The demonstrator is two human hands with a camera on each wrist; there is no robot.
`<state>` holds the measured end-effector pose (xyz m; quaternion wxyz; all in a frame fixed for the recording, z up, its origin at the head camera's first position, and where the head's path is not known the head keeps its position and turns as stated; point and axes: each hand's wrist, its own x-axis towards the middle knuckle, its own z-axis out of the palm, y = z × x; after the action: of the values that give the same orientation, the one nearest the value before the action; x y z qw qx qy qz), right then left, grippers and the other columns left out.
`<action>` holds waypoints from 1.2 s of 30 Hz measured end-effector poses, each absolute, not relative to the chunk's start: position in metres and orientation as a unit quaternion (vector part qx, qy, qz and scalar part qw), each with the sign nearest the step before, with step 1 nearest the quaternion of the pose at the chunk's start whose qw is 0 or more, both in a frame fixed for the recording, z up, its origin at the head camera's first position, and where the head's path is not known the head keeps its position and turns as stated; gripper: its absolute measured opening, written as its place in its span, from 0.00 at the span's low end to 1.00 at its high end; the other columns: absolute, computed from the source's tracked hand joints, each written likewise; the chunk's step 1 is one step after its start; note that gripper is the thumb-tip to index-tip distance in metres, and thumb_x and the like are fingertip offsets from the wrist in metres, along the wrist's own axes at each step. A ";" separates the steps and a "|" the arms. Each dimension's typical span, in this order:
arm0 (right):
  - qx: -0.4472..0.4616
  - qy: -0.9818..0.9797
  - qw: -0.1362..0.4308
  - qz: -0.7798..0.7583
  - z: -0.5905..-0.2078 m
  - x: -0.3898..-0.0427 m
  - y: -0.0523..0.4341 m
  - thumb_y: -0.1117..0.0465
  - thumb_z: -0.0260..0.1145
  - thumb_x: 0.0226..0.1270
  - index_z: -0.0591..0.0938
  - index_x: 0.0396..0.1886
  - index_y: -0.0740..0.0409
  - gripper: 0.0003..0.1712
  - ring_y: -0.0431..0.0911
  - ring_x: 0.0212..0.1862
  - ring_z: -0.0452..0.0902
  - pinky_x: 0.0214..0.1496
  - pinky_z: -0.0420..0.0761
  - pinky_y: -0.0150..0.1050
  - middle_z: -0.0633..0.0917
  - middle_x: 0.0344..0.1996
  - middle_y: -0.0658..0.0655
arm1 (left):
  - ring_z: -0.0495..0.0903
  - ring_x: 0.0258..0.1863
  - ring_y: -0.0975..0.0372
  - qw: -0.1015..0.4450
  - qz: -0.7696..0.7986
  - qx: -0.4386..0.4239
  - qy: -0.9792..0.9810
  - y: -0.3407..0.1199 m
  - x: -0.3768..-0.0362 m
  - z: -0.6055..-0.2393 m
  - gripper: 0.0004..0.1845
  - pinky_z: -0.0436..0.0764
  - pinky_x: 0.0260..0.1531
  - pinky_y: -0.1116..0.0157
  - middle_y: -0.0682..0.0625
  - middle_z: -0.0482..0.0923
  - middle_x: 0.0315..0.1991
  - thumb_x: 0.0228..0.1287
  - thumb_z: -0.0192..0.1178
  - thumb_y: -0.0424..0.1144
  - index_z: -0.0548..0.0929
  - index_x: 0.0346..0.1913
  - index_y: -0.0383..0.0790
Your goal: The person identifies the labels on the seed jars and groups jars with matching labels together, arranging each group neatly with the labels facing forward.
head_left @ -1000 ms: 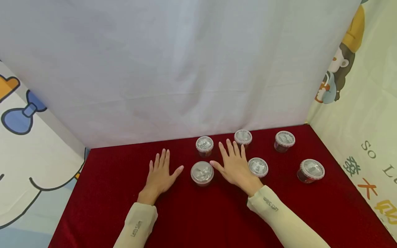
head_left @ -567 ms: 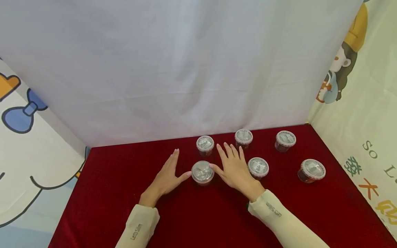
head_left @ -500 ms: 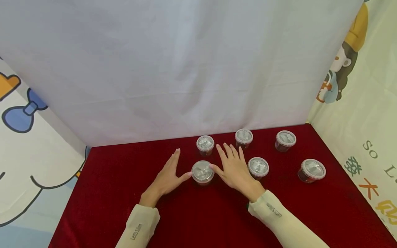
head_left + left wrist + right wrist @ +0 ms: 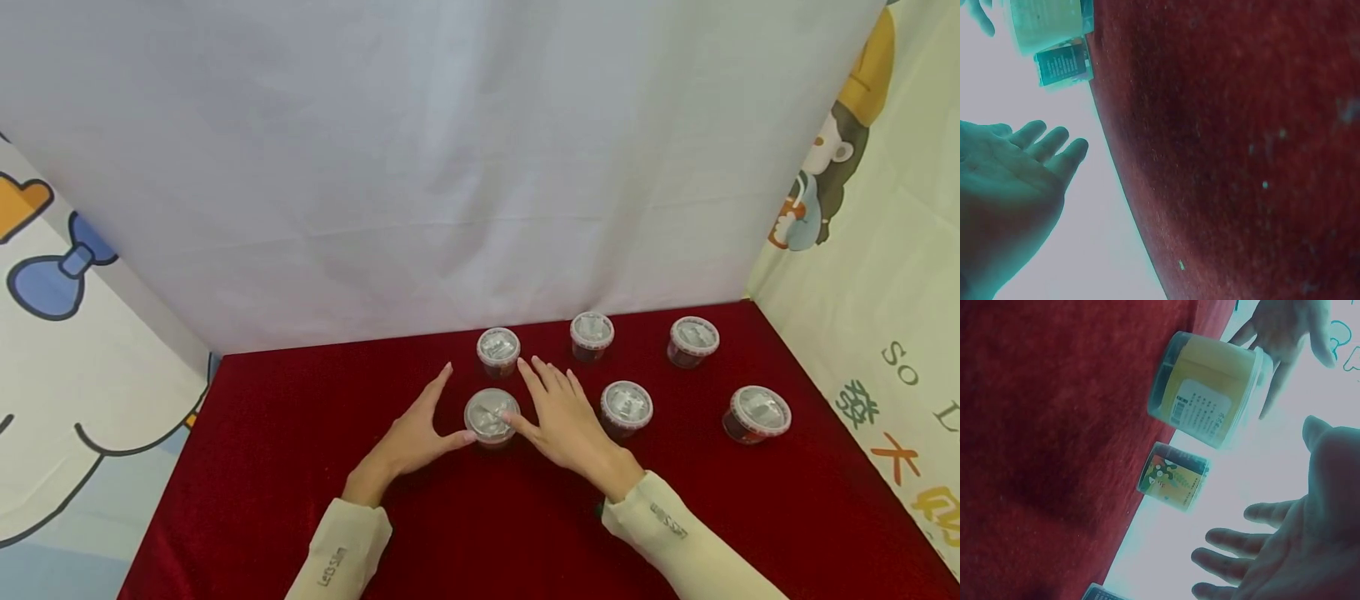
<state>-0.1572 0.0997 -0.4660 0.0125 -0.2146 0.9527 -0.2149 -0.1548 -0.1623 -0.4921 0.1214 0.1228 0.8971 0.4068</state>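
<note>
A small jar (image 4: 490, 414) with a clear lid stands on the red cloth (image 4: 300, 433), nearest of the left-hand pair. My left hand (image 4: 431, 421) stands on edge just left of it, fingers straight, thumb tip against the jar's side. My right hand (image 4: 536, 398) lies on the other side, fingers straight and spread, thumb tip on the lid's right rim. The right wrist view shows that jar (image 4: 1210, 394) with a yellow label, the left hand (image 4: 1291, 331) beyond it and the right hand (image 4: 1285, 550) spread. In the left wrist view the left hand (image 4: 1010, 187) is flat-palmed.
Several more lidded jars stand around: one (image 4: 498, 348) just behind the first, one (image 4: 626, 404) right of my right hand, and others (image 4: 592, 332) (image 4: 693, 338) (image 4: 756, 412) at the back and right. White fabric walls (image 4: 450, 167) enclose the cloth at the back and both sides.
Both hands have closed in on the near-left jar. The left hand lifted from lying flat onto its edge and slid right; both thumbs now touch the jar.
</note>
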 end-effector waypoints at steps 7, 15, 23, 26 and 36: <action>-0.224 0.940 0.025 -0.256 -0.469 -0.153 0.099 0.41 0.69 0.75 0.58 0.85 0.62 0.52 0.65 0.80 0.60 0.82 0.56 0.64 0.64 0.80 0.71 | 0.56 0.83 0.46 0.125 0.463 0.164 0.862 -0.157 -0.155 -0.493 0.60 0.63 0.78 0.46 0.44 0.48 0.86 0.64 0.77 0.47 0.45 0.87 0.40; -0.226 0.926 0.035 -0.300 -0.473 -0.151 0.098 0.43 0.76 0.69 0.59 0.85 0.61 0.55 0.65 0.78 0.64 0.77 0.67 0.63 0.66 0.79 0.70 | 0.59 0.81 0.43 0.124 0.491 0.188 0.842 -0.152 -0.155 -0.498 0.59 0.67 0.75 0.45 0.38 0.52 0.84 0.63 0.78 0.39 0.47 0.86 0.35; -0.236 0.906 0.046 -0.349 -0.473 -0.151 0.097 0.52 0.80 0.65 0.62 0.83 0.64 0.54 0.61 0.78 0.64 0.77 0.69 0.60 0.68 0.78 0.67 | 0.66 0.77 0.40 0.130 0.514 0.194 0.825 -0.148 -0.156 -0.500 0.57 0.73 0.71 0.45 0.34 0.57 0.82 0.62 0.79 0.37 0.51 0.85 0.33; -0.240 0.896 0.047 -0.369 -0.475 -0.150 0.095 0.55 0.81 0.65 0.63 0.81 0.67 0.53 0.61 0.77 0.66 0.77 0.69 0.59 0.69 0.77 0.68 | 0.67 0.76 0.40 0.136 0.519 0.192 0.822 -0.146 -0.156 -0.501 0.56 0.74 0.70 0.45 0.33 0.58 0.81 0.62 0.79 0.36 0.52 0.84 0.32; -0.225 0.882 0.061 -0.409 -0.478 -0.148 0.090 0.60 0.80 0.65 0.66 0.79 0.71 0.49 0.62 0.70 0.74 0.70 0.77 0.58 0.74 0.72 0.70 | 0.69 0.75 0.41 0.152 0.521 0.173 0.822 -0.142 -0.155 -0.502 0.51 0.78 0.67 0.46 0.35 0.62 0.79 0.64 0.76 0.33 0.56 0.83 0.32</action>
<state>-0.1484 0.0905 -0.4778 0.0605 -0.2250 0.8824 -0.4087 -0.1550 -0.1420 -0.5016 0.1522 0.1734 0.8217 0.5212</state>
